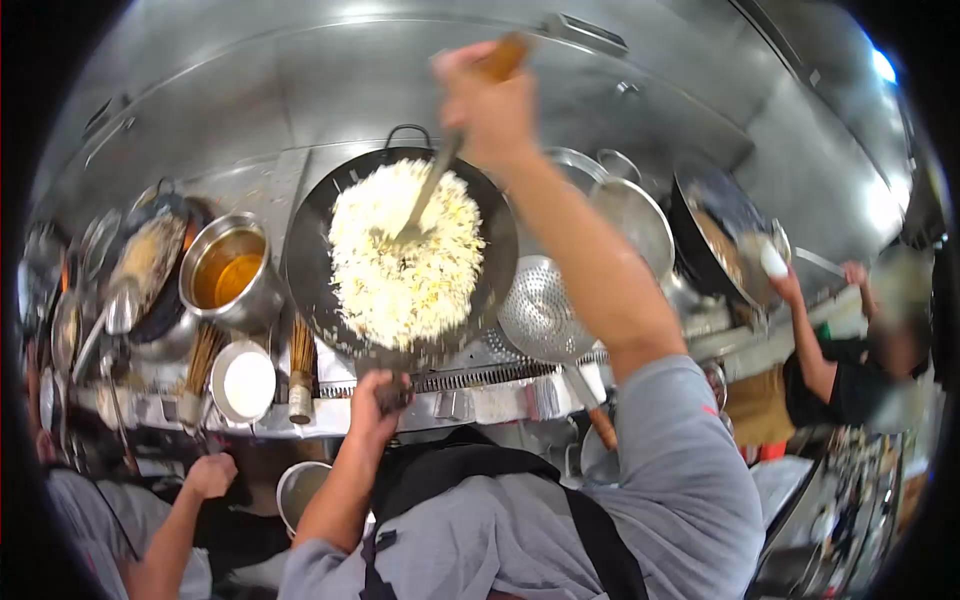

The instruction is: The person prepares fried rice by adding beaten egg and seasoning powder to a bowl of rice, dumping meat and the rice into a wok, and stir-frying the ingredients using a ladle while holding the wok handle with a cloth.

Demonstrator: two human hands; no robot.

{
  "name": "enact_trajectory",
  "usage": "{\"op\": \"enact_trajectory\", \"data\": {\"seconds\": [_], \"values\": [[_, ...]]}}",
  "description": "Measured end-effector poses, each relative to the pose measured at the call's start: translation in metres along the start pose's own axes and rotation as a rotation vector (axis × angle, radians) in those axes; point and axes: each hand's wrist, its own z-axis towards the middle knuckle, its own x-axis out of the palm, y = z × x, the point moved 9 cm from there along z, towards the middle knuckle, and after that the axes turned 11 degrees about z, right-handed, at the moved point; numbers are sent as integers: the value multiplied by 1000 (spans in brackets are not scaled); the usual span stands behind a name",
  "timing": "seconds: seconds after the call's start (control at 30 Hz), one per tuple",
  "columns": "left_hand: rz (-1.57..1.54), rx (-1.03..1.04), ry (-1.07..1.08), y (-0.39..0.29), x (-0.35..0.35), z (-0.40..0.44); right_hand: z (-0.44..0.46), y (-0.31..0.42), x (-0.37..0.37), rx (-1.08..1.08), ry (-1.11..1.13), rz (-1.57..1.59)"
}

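A dark wok (pixel 305 255) sits in front of me, filled with loose white rice (pixel 410 290) flecked with yellow bits. My left hand (pixel 368 410) is closed around the wok's short handle (pixel 393 397) at its near side. Above the far right rim, my right hand (pixel 490 105), slightly blurred, grips the wooden handle of a long metal wok spatula (pixel 436 180). The spatula slants down and its end is sunk in the middle of the rice, so its tip is hidden. A looped metal ear (pixel 408 130) stands on the wok's far rim.
Left of the wok stand a metal pot (pixel 268 285) of orange liquid, a bowl (pixel 243 385) of white contents and bamboo brushes (pixel 301 370). A perforated strainer (pixel 540 310) lies to the right, before another wok (pixel 715 235). Co-workers' hands (pixel 212 476) appear on both sides.
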Motion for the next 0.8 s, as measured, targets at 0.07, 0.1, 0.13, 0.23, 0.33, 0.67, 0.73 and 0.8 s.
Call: {"op": "enact_trajectory", "data": {"seconds": [0.07, 0.1, 0.13, 0.23, 0.33, 0.67, 0.73, 0.8], "values": [[51, 7, 39, 14, -24, -26, 21, 60, 10, -28, 61, 110], [78, -6, 61, 17, -24, -32, 33, 81, 17, 14, 127, 243], [39, 3, 79, 7, -11, -33, 32, 106, 34, -18, 196, 192], [-65, -70, 56, -46, 59, -15, -13, 100, 51, 18, 139, 91], [-72, -12, 47, -33, 42, -1, -29, -26, 0, 76, 15, 27], [-55, -90, 116, -39, 46, 1, -34, 18, 35, 64, 116, -2], [-39, -16, 56, -17, 27, 13, -32, -14, 25, 68, 20, -67], [-24, 16, 152, 15, -1, -3, -4, 21, 18, -51, 23, -54]]}}
